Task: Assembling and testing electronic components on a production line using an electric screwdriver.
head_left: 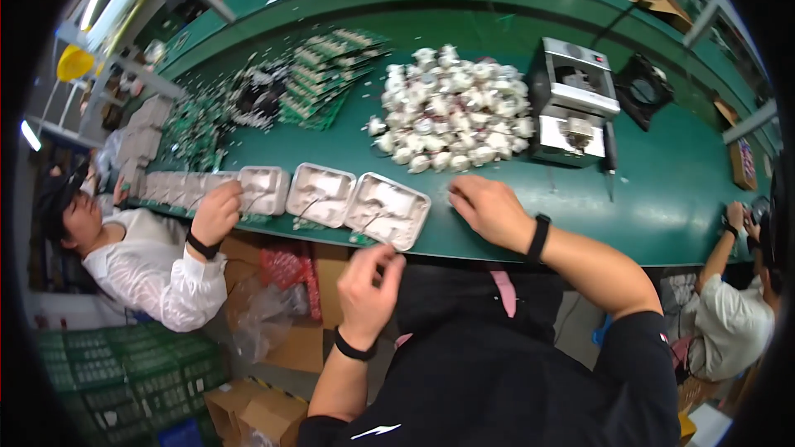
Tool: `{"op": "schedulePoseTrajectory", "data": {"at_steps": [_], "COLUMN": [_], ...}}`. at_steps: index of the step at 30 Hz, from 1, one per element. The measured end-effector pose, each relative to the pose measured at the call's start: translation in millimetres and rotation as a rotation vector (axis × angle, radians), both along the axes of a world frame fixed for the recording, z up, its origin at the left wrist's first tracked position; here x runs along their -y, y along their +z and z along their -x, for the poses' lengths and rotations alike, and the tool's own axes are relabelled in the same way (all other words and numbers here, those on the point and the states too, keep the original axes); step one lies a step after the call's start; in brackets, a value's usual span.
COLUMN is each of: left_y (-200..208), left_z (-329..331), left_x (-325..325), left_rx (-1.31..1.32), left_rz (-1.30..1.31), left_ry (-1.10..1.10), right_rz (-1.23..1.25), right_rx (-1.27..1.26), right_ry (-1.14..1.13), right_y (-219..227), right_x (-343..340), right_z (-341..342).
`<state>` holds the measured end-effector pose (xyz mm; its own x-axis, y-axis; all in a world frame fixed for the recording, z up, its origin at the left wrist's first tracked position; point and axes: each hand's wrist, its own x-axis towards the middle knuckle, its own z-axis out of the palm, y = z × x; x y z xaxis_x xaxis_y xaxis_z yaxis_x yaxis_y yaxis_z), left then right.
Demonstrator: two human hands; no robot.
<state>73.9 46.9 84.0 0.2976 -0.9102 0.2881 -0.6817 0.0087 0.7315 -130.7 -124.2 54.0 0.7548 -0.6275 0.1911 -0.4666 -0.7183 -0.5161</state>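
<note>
Clock directions were taken from the nearest off-white, rectangular, moulded tray, which lay slightly turned near the front edge of the smooth green surface. At 6 o'clock, the left hand was held just beside the tray's near rim, its fingers bent and a gap left between thumb and forefinger; whether the rim was touched or anything small was gripped could not be told. At 3 o'clock, the right hand was held by the tray with its fingers curled; whether anything was pinched there could not be told.

The step in hand was judged to be handling of this tray, in which a thin dark lead was seen; the next move was judged to call for a light hold on the rim, clear of the lead.

Counted: two hands; three plainly separate trays, the second and third towards 9 o'clock, those beyond being too crowded to count; one heap of rounded white parts at 1 o'clock, its units uncountable; one silver-and-black, box-shaped machine at 2 o'clock; one co-worker's hand at 9 o'clock.
</note>
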Motion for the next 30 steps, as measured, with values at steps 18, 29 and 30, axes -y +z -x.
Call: {"op": "schedulePoseTrajectory", "data": {"at_steps": [18,29,30], "left_y": [-38,-21,-21], "left_z": [-201,-101,-91], "left_x": [77,71,72], "left_rx": [0.404,0.223,0.209], "left_rz": [-0.267,-0.282,-0.28], "left_ry": [0.194,0.055,0.038], "right_rz": [-0.305,-0.228,-0.23], "right_rx": [0.163,0.164,0.163], "right_ry": [-0.318,-0.45,-0.45], "right_y": [-30,-22,-21], "right_x": [-34,-38,-38], "right_z": [-54,40,50]}}
